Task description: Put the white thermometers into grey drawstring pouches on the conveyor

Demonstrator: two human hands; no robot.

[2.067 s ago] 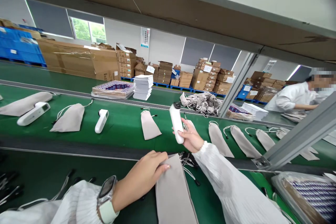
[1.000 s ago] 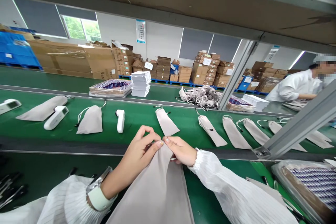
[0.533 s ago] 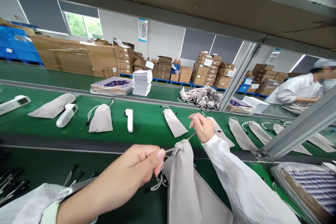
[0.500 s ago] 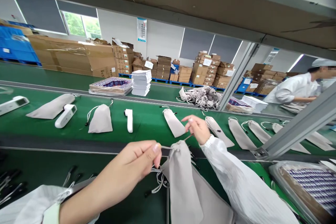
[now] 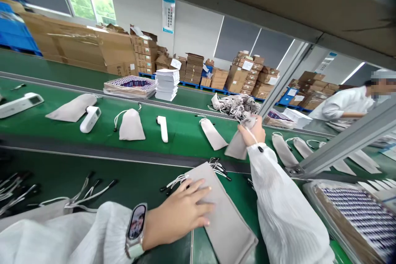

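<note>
My right hand (image 5: 253, 132) reaches out over the green conveyor belt (image 5: 182, 132) and grips a grey drawstring pouch (image 5: 237, 145) by its cinched top; the pouch hangs down onto the belt. My left hand (image 5: 182, 211), with a watch on the wrist, lies flat with fingers spread on an empty grey pouch (image 5: 221, 214) on the near table. That pouch's white cords (image 5: 175, 182) trail to the left.
On the belt lie white handheld devices (image 5: 162, 128) (image 5: 90, 119) and grey pouches (image 5: 131, 125) (image 5: 213, 134) (image 5: 281, 149). A heap of pouches (image 5: 236, 106), a paper stack (image 5: 167, 84) and a tray (image 5: 130, 86) sit behind. A metal post (image 5: 346, 142) and a tray (image 5: 359, 214) stand right. A person in white works far right.
Both hands were pulling the pouch's drawstrings tight. Now my right hand has carried the closed pouch out to the belt, and my left hand has dropped onto a flat pouch.
</note>
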